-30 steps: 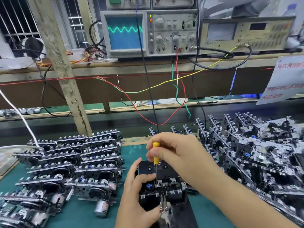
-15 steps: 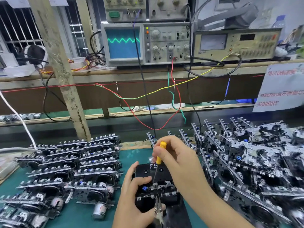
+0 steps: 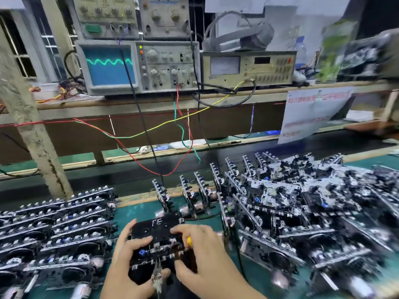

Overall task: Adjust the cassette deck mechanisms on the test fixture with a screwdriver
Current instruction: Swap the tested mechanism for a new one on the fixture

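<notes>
From my head camera, my left hand (image 3: 129,253) and right hand (image 3: 198,249) both clasp the cassette deck mechanism (image 3: 157,240) seated on the test fixture (image 3: 142,275) between them. The yellow screwdriver (image 3: 189,241) is tucked in my right palm, its tip hidden, not at any screw I can see. I judge this unit's adjustment finished or paused. Stacked mechanisms (image 3: 54,229) lie left of my left hand; a blurred heap (image 3: 302,212) right of my right hand, so plenty may remain.

Oscilloscope (image 3: 138,66) above coloured wires (image 3: 151,130)
</notes>
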`<action>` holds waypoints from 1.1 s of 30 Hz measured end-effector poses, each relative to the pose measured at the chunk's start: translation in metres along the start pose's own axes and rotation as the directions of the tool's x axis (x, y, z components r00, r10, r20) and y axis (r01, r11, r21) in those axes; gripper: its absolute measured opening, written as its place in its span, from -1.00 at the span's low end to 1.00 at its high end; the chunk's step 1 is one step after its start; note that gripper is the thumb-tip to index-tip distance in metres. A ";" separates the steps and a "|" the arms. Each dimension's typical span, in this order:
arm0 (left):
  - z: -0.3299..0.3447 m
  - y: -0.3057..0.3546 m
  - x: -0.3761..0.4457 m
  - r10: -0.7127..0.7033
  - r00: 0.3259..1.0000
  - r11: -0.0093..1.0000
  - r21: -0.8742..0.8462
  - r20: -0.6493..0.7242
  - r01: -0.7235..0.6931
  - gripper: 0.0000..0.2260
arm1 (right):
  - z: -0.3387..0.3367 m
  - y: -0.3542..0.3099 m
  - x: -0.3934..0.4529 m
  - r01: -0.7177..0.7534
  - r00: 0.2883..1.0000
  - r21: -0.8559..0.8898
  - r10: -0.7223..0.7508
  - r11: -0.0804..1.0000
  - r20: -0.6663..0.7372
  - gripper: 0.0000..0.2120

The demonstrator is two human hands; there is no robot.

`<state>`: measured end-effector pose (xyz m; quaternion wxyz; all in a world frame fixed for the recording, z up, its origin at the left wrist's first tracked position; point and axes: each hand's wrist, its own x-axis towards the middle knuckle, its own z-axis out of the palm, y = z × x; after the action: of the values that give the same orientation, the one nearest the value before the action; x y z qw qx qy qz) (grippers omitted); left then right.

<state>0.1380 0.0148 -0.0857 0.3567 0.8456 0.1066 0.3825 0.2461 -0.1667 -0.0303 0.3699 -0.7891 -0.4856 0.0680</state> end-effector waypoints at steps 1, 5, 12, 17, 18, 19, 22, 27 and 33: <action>-0.001 0.000 0.001 -0.004 1.000 1.000 -0.004 -0.001 0.004 -0.44 | 0.001 0.001 -0.001 0.012 1.000 0.042 -0.012 0.999 -0.004 -0.48; -0.001 -0.002 0.003 0.009 1.000 1.000 -0.001 -0.003 -0.009 -0.43 | 0.007 0.000 -0.004 -0.005 0.999 0.128 0.009 0.992 -0.037 -0.52; -0.001 -0.004 0.001 0.019 1.000 1.000 -0.006 -0.005 -0.019 -0.43 | 0.012 0.000 -0.005 -0.004 0.997 0.120 0.014 0.993 -0.082 -0.54; -0.001 0.003 0.004 -0.002 1.000 0.999 -0.050 0.028 0.003 -0.43 | 0.016 0.002 -0.006 -0.004 0.993 0.113 0.017 0.994 -0.114 -0.61; 0.000 0.003 0.006 -0.014 0.999 0.999 -0.043 0.038 0.016 -0.41 | 0.017 0.002 -0.006 -0.002 0.993 0.112 0.016 0.994 -0.120 -0.61; -0.001 0.005 0.008 -0.029 0.998 0.998 -0.047 0.047 0.031 -0.40 | 0.018 0.003 -0.005 -0.002 0.992 0.113 0.016 0.994 -0.125 -0.61; -0.001 0.012 0.013 -0.048 0.997 0.996 -0.068 0.054 0.052 -0.40 | 0.020 0.004 -0.005 -0.001 0.991 0.108 0.015 0.994 -0.132 -0.62; 0.000 0.010 0.007 -0.010 1.000 0.996 -0.094 0.011 0.011 -0.47 | 0.023 0.005 -0.004 0.004 0.991 0.100 0.010 0.995 -0.136 -0.65; -0.002 -0.001 0.003 0.022 0.999 0.998 -0.065 0.031 -0.020 -0.45 | 0.025 0.007 -0.003 0.020 0.988 0.102 -0.004 0.995 -0.151 -0.57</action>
<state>0.1384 0.0183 -0.0838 0.3816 0.8406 0.0794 0.3762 0.2376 -0.1576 -0.0537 0.4462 -0.7690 -0.4567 0.0308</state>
